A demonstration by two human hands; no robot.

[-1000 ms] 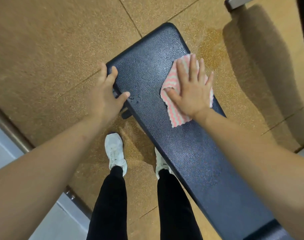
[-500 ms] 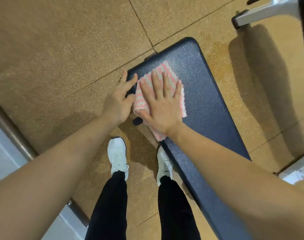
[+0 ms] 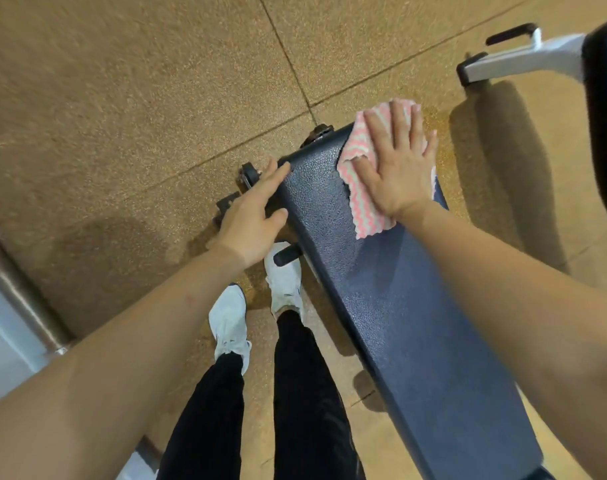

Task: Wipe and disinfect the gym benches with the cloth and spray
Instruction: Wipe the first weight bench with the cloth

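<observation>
Right hand (image 3: 397, 168): flat and wide, fingers straight and a little spread, pressing the cloth down on the gym bench.
Cloth (image 3: 364, 209): pink with wavy pale stripes, lying under the right palm at the far right corner of the pad; its near edge shows beside the wrist.
Left hand (image 3: 250, 220): open, holding nothing; the straight fingers touch the far left corner of the pad and the thumb lies against its left edge.
Gym bench (image 3: 399, 323): dark blue textured pad, running from near right to far left.
Shoes: left shoe (image 3: 229, 317) and right shoe (image 3: 283, 282), both white, on the floor just left of the bench, under black trousers.
Floor (image 3: 122, 98): brown speckled tiles with dark seams.
Far right: white metal frame (image 3: 523, 60) with a black pad (image 3: 606, 98).
</observation>
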